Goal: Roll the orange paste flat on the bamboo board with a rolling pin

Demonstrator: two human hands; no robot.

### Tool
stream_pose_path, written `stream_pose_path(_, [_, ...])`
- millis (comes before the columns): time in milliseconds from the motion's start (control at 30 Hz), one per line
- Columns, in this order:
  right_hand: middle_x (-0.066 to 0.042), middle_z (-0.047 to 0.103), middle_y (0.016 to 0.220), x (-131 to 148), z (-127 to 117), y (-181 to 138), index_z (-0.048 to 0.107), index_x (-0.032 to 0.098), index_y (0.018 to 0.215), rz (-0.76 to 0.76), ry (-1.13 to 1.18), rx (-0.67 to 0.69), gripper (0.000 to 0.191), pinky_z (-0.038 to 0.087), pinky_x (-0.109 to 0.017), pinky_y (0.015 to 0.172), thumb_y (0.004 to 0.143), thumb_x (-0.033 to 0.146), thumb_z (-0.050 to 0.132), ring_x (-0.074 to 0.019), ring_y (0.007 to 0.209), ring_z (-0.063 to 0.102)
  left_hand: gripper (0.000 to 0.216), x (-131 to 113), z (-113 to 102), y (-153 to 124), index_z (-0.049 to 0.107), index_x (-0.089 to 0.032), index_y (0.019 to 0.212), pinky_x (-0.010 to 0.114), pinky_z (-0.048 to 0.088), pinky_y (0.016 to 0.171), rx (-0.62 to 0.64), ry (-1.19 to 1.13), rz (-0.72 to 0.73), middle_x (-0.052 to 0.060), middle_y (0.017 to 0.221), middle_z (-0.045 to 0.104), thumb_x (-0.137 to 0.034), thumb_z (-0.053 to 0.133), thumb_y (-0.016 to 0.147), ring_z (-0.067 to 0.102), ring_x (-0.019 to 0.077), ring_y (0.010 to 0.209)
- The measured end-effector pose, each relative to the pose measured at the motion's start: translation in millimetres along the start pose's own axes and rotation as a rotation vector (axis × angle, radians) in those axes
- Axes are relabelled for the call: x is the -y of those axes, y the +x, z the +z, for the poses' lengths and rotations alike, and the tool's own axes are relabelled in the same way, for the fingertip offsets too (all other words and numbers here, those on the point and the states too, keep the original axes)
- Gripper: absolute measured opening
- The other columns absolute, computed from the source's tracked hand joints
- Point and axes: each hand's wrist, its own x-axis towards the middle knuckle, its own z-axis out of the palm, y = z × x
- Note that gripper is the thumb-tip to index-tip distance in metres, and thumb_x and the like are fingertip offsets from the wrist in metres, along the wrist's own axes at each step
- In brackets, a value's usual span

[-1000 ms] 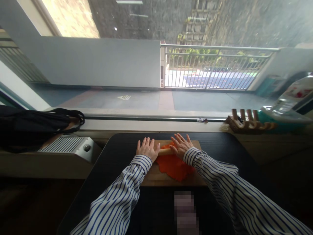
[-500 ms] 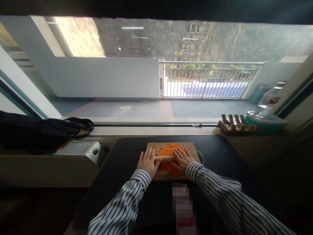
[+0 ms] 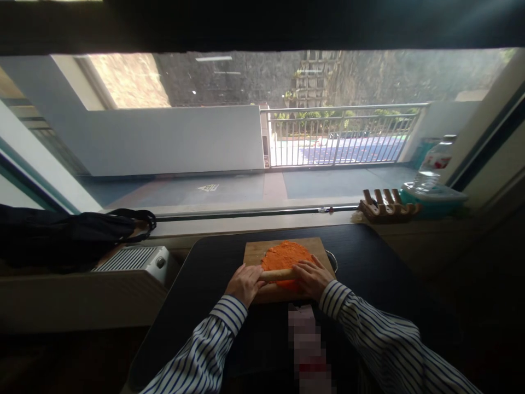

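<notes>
A wooden rolling pin [image 3: 278, 275] lies across a flattened orange sheet of dough or clay [image 3: 287, 255] on a wooden board [image 3: 253, 253]. My left hand [image 3: 245, 283] is curled over the pin's left end, fingers together. Over the right end, my right hand [image 3: 314, 278] is closed in the same way, its fingers partly above the orange sheet. Both ends of the pin are hidden under the hands. The orange sheet is roughly round, with an uneven edge, and spreads mostly beyond the pin.
The board rests on a dark table [image 3: 217, 262], its metal handle [image 3: 333, 261] at the right. Behind is a window sill with a brown rack [image 3: 385, 208], a teal container [image 3: 441, 200] and a plastic bottle [image 3: 435, 164]. A black bag [image 3: 61, 232] lies at the left.
The rolling pin has moved toward me over the orange sheet, and both hands with it. My fingers, earlier stretched flat, are now more curled over it. The view has shifted slightly.
</notes>
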Motion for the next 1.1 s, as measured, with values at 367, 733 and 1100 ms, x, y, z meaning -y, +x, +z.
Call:
stream_pose_path(367, [-0.010, 0.064, 0.108, -57.1, 2.0, -30.0, 0.056, 0.019, 0.115, 0.062, -0.108, -0.252, 0.033, 0.028, -0.044, 0.102, 0.089, 0.032, 0.040, -0.0214, 0.103, 0.056, 0.063, -17.4, 24.2, 23.7, 0.035, -0.002, 0.131, 0.042, 0.034, 0.103, -0.238, 0.015, -0.018, 0.021, 0.135, 0.040, -0.047, 0.035, 0.086, 0.034, 0.0274, 0.127])
stream_pose_path(733, [-0.010, 0.066, 0.101, -83.1, 5.6, -46.9, 0.057, 0.017, 0.112, 0.226, -0.087, -0.384, 0.034, 0.037, -0.043, 0.093, 0.091, 0.034, 0.035, -0.0211, 0.093, 0.059, 0.061, -45.7, 49.5, 25.0, 0.043, -0.009, 0.129, 0.051, 0.028, 0.102, 0.053, 0.158, 0.024, 0.015, 0.136, 0.040, -0.051, 0.027, 0.088, 0.033, 0.0302, 0.127])
stream_pose_path(1100, [-0.009, 0.066, 0.101, -77.9, 11.7, -43.9, 0.059, 0.017, 0.109, 0.197, -0.095, -0.415, 0.032, 0.037, -0.043, 0.093, 0.090, 0.032, 0.039, -0.0212, 0.095, 0.059, 0.058, -47.4, 41.5, 28.4, 0.046, -0.014, 0.127, 0.052, 0.025, 0.103, 0.093, 0.143, -0.005, 0.013, 0.137, 0.040, -0.051, 0.028, 0.088, 0.031, 0.0297, 0.128])
